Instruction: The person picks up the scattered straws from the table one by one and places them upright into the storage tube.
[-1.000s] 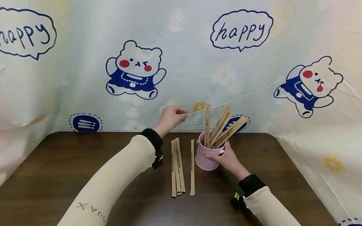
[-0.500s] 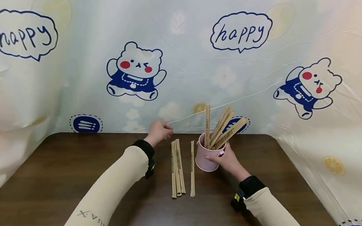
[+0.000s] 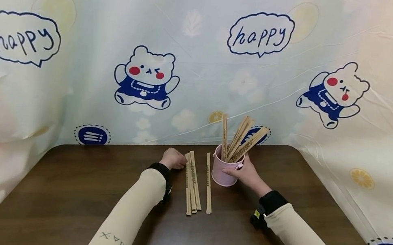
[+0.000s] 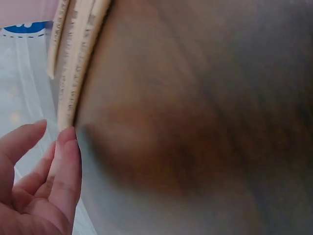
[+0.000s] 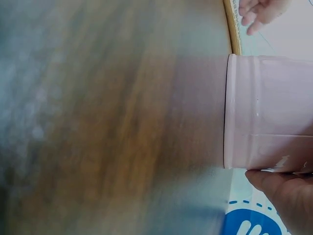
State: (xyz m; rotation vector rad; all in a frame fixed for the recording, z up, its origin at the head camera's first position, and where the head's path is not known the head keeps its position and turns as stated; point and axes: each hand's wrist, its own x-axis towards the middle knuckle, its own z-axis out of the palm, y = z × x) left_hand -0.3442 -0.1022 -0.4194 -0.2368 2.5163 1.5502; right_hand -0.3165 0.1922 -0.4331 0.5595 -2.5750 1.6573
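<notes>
Several slim, printed, tan paper-wrapped sticks (image 3: 192, 185) lie close together on the table, and a single wrapped stick (image 3: 209, 185) lies to their right. At the far end of the group is my left hand (image 3: 173, 159). In the left wrist view, the fingertips (image 4: 67, 134) touch a stick's end while the thumb stays apart from it. My right hand (image 3: 249, 174) grips a small pink bucket (image 3: 224, 174) by its right side, thumb across the front. More wrapped sticks (image 3: 240, 140) stand in the bucket, leaning and fanned out. Their lower ends are hidden inside.
The brown wooden table (image 3: 97, 208) ends close behind the bucket and the sticks. A patterned curtain (image 3: 201, 82) with bears and lettering hangs at the back and both sides.
My left hand has come down from above the table's far edge, first leftward, then to the far ends of the grouped sticks. The right hand keeps holding the bucket in place.
</notes>
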